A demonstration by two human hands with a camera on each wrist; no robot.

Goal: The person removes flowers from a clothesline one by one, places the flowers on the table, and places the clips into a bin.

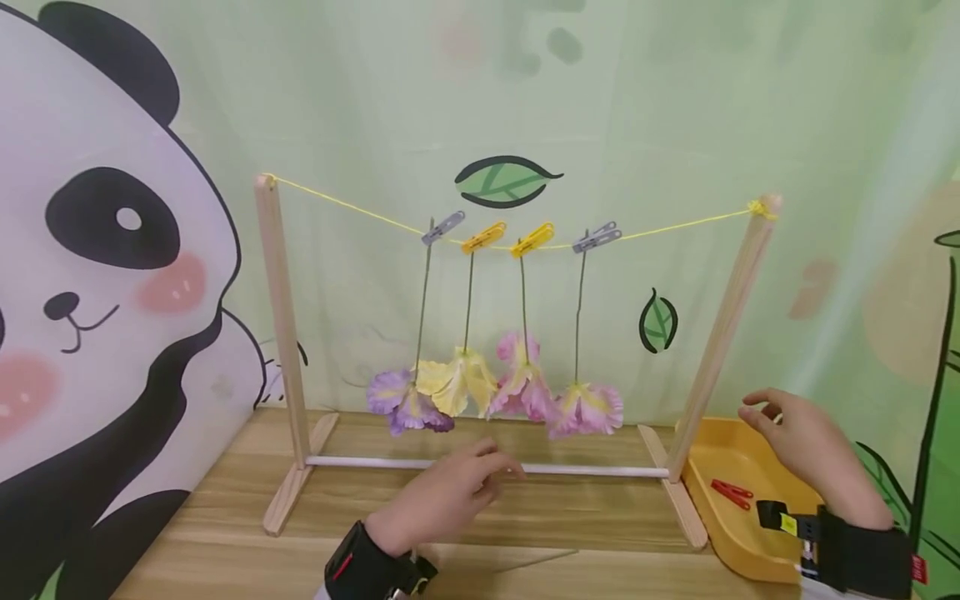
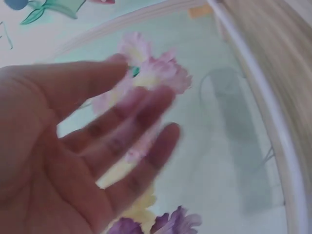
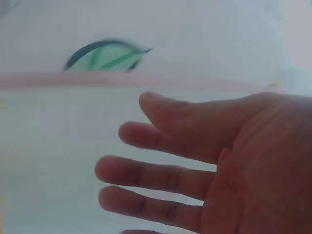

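My left hand (image 1: pixel 457 496) hovers in front of the white rod (image 1: pixel 360 462), its fingers loosely bent and holding nothing. Above it, a purple flower (image 1: pixel 411 402), a yellow flower (image 1: pixel 459 382) and two pink flowers (image 1: pixel 522 387) hang upside down by their stems. Grey clothespins (image 1: pixel 597 237) and yellow clothespins (image 1: pixel 534 240) pin the stems to a sagging yellow string (image 1: pixel 690 225). My right hand (image 1: pixel 810 450) is over the yellow tray (image 1: pixel 731 558), with nothing in its grasp. In the right wrist view the fingers (image 3: pixel 146 173) are spread and nearly straight.
Two wooden posts (image 1: pixel 723 342) on crosswise feet carry the string's ends. Red clothespins (image 1: pixel 731 493) lie in the tray. A thin stem (image 1: pixel 536 561) lies on the wood-grain table (image 1: pixel 225 508) near the left wrist. Behind hangs a green curtain with a printed panda (image 1: pixel 187 367).
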